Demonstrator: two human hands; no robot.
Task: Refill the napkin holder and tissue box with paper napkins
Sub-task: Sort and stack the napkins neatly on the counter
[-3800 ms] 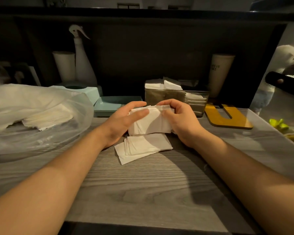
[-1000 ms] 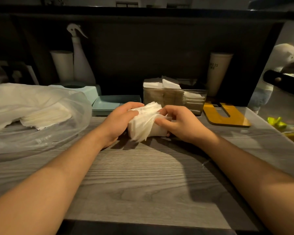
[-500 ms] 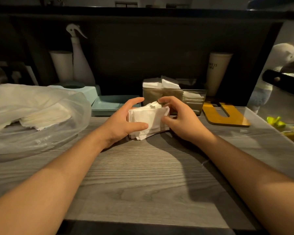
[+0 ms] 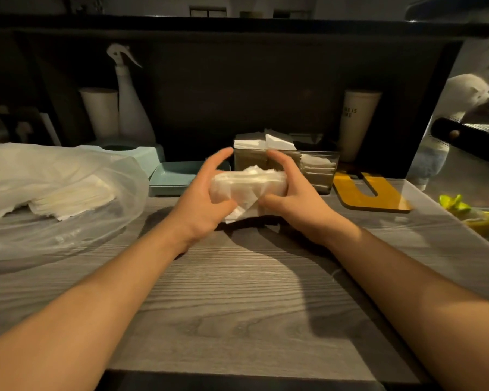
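A thick stack of white paper napkins [image 4: 247,187] is lifted just above the grey wooden table [image 4: 237,300], one loose corner hanging down. My left hand [image 4: 203,198] grips its left end and my right hand [image 4: 291,198] grips its right end, fingers curled over the top. Directly behind the stack stands the clear napkin holder [image 4: 319,170] with folded white napkins [image 4: 266,142] sticking out of its top. The light blue tissue box [image 4: 136,153] sits at the back left, its lid [image 4: 178,176] lying beside it.
A clear plastic bag [image 4: 60,193] with more napkins lies at the left. A spray bottle [image 4: 130,108] and two cups [image 4: 356,122] stand on the dark back shelf. A yellow board [image 4: 370,196] lies at the right, next to a clear panel edge [image 4: 441,215].
Both hands gathered the napkins lying on the table into one stack, squared it, and have now raised it slightly off the table towards the holder.
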